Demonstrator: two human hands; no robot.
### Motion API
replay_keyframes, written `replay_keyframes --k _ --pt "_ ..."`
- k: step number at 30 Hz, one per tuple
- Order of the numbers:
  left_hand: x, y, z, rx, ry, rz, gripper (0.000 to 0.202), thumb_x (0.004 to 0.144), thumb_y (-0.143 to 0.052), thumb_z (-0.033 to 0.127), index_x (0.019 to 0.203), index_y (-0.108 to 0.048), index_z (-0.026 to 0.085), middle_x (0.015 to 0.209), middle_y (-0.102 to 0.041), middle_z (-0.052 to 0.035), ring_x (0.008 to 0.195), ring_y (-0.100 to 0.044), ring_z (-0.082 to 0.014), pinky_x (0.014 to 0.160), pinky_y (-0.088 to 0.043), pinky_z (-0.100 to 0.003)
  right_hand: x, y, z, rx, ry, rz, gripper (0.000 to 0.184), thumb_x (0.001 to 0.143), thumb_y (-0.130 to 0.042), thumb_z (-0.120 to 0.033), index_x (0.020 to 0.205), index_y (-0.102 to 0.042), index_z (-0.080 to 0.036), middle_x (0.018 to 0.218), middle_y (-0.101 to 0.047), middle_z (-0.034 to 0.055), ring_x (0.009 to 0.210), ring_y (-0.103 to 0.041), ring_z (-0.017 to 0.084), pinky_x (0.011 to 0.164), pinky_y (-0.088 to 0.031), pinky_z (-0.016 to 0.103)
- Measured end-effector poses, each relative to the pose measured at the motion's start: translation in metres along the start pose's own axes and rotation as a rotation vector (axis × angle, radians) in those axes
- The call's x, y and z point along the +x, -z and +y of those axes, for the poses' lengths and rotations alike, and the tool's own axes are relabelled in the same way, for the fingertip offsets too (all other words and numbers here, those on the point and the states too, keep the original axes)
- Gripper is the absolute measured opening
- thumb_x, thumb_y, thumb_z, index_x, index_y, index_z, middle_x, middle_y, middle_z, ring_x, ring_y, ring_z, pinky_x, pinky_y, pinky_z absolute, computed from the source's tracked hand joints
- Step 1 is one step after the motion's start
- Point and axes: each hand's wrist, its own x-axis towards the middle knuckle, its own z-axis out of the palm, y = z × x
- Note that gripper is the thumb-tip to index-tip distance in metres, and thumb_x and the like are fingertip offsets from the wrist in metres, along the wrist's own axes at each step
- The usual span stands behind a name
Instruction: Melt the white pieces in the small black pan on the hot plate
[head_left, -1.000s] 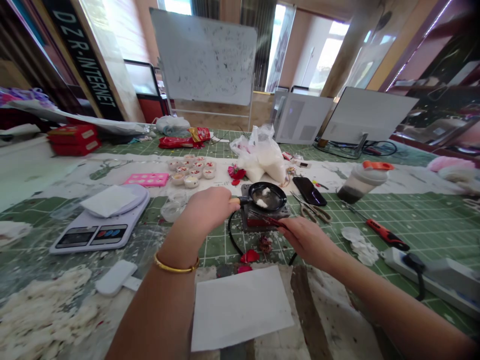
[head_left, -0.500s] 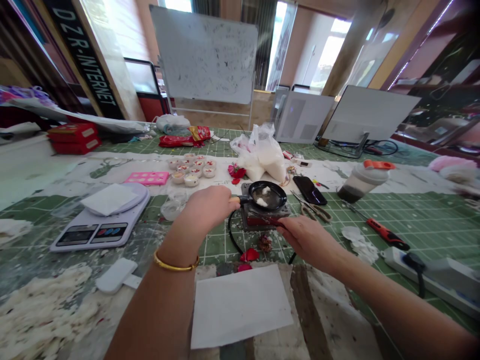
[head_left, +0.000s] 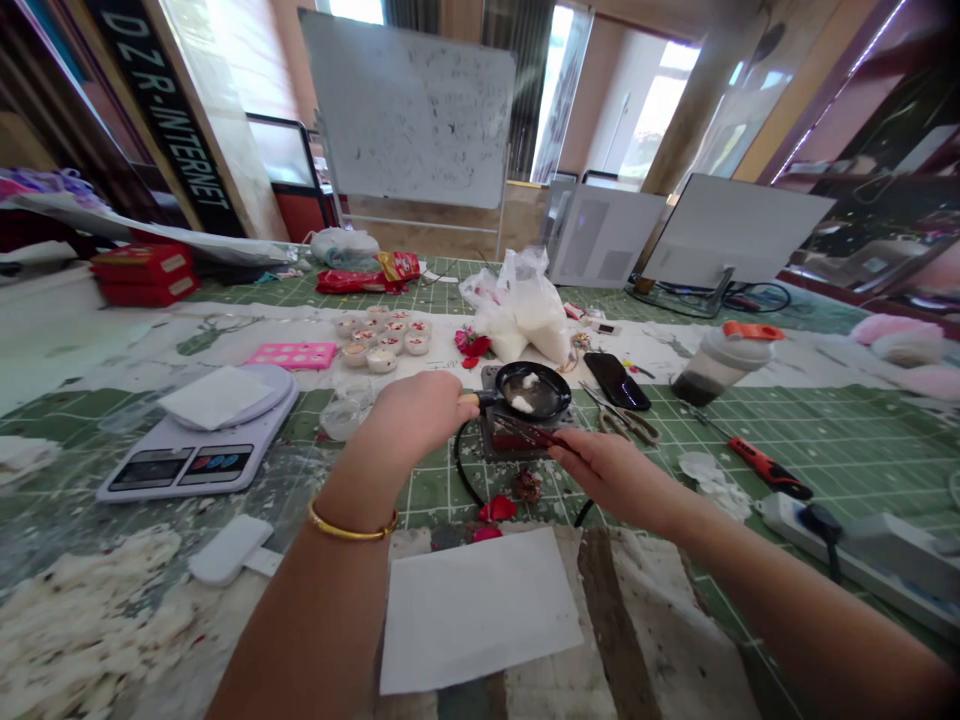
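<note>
The left hand (head_left: 416, 410) has its fingers wrapped tight round the short handle of a small black pan (head_left: 534, 392). The pan sits level on a little square heater (head_left: 510, 436) at the middle of the table (head_left: 862, 440), and the grip seems meant to steady it, since the heater's top is barely wider than the pan. The right hand (head_left: 609, 472) comes in low from the other side, fingers pinched on a thin red stick (head_left: 536, 432) that lies across the heater's front edge, just below the pan's rim (close, but I cannot tell if it touches). The pan is round, shallow and dark, with a few white lumps (head_left: 523, 403) lying loose on its bottom. A black cord (head_left: 460, 472) loops out from the heater toward the person.
</note>
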Motion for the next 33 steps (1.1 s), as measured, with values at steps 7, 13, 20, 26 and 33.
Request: replay_keyframes --k 7,13,20,26,33 --pt "-0.001 0.001 0.001 0.012 -0.013 0.005 0.037 0.073 -0.034 0.048 0.071 -0.057 0.020 0.073 -0.061 -0.0065 0.062 -0.054 -0.0172 0.051 -0.034 -0.025 -0.013 -0.016 0.002 0.145 0.046 -0.052 0.028 0.086 -0.028 -0.032 0.078 -0.051 -0.018 0.070 -0.056 0.0012 0.061 -0.047 0.011 0.056 -0.033 0.022" --pt "-0.002 0.002 0.001 -0.003 -0.015 0.012 0.035 0.073 -0.036 0.047 0.069 -0.056 0.018 0.071 -0.061 -0.0070 0.059 -0.054 -0.0161 0.049 -0.033 -0.025 -0.010 -0.003 0.010 0.047 -0.041 0.086 0.027 0.086 -0.027 -0.034 0.080 -0.050 -0.019 0.064 -0.053 -0.0005 0.057 -0.044 0.011 0.052 -0.031 0.022" --pt "-0.001 0.001 0.000 -0.007 -0.010 0.003 0.036 0.074 -0.035 0.047 0.070 -0.057 0.019 0.072 -0.061 -0.0071 0.061 -0.054 -0.0170 0.050 -0.034 -0.025 -0.005 0.004 0.009 0.026 -0.027 0.023 0.030 0.086 -0.026 -0.036 0.081 -0.051 -0.020 0.062 -0.052 -0.0008 0.055 -0.044 0.011 0.051 -0.030 0.022" --pt "-0.001 0.001 0.000 -0.006 -0.021 -0.004 0.039 0.073 -0.033 0.049 0.069 -0.057 0.019 0.071 -0.061 -0.0067 0.060 -0.054 -0.0176 0.051 -0.034 -0.026 -0.003 0.010 0.006 -0.003 -0.024 0.002 0.032 0.086 -0.025 -0.036 0.082 -0.052 -0.020 0.066 -0.055 0.0007 0.057 -0.047 0.011 0.052 -0.031 0.022" --pt "-0.001 0.001 0.000 -0.013 -0.009 -0.010 0.038 0.073 -0.033 0.049 0.071 -0.058 0.020 0.074 -0.062 -0.0078 0.063 -0.055 -0.0185 0.053 -0.035 -0.026 -0.006 -0.009 -0.003 0.007 0.128 -0.073 0.028 0.086 -0.029 -0.030 0.090 -0.054 -0.019 0.077 -0.060 0.0042 0.069 -0.053 0.014 0.060 -0.036 0.023"
